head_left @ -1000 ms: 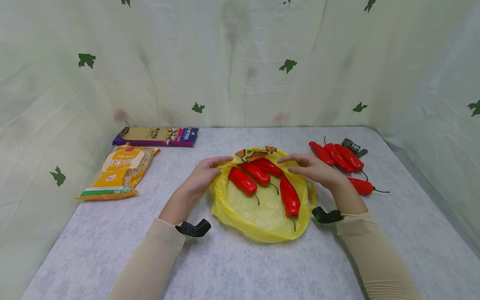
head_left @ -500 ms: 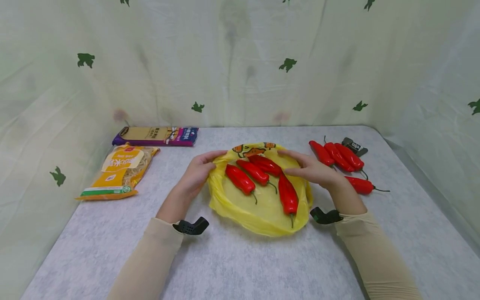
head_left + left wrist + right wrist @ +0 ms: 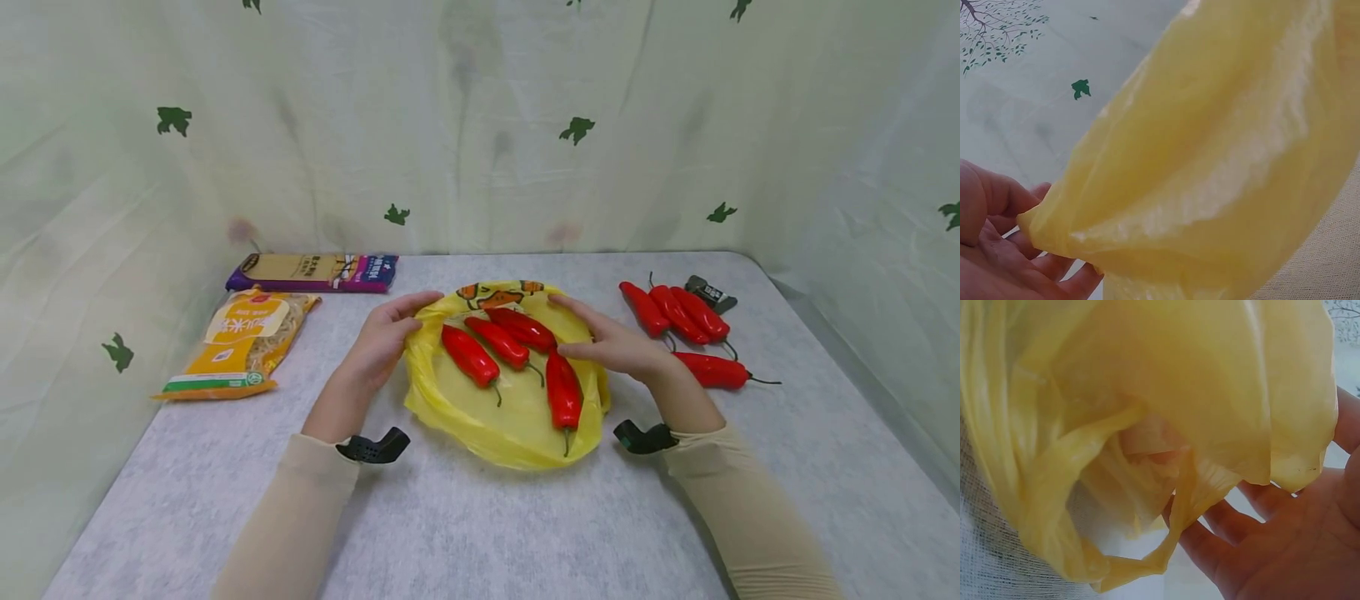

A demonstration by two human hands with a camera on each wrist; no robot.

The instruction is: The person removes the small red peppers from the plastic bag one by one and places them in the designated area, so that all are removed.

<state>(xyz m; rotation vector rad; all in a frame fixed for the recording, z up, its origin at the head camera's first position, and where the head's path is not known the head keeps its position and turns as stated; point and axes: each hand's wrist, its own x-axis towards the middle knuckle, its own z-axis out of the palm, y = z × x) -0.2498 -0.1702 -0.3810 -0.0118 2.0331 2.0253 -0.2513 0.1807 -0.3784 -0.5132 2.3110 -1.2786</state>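
Note:
A yellow plastic bag [image 3: 487,437] lies spread at the middle of the table, its mouth turned up and its rim folded outward. Several red peppers [image 3: 470,356] with green stems rest inside it. My left hand [image 3: 375,346] pinches the rim on the left side; in the left wrist view, thumb and fingers meet on the yellow film [image 3: 1172,169]. On the right side my right hand [image 3: 626,346] holds the rim, thumb inside and fingers beyond the film. A loop handle [image 3: 1063,506] hangs beside those fingers in the right wrist view.
More red peppers [image 3: 678,315] lie at the right, one of them [image 3: 712,370] close to the right wrist. Behind them is a small dark packet [image 3: 711,294]. At the left lie an orange noodle packet [image 3: 240,342] and a long purple packet [image 3: 315,273].
Both hands and the bag with its peppers have shifted a little left and away from me. The peppers and packets outside the bag have stayed put.

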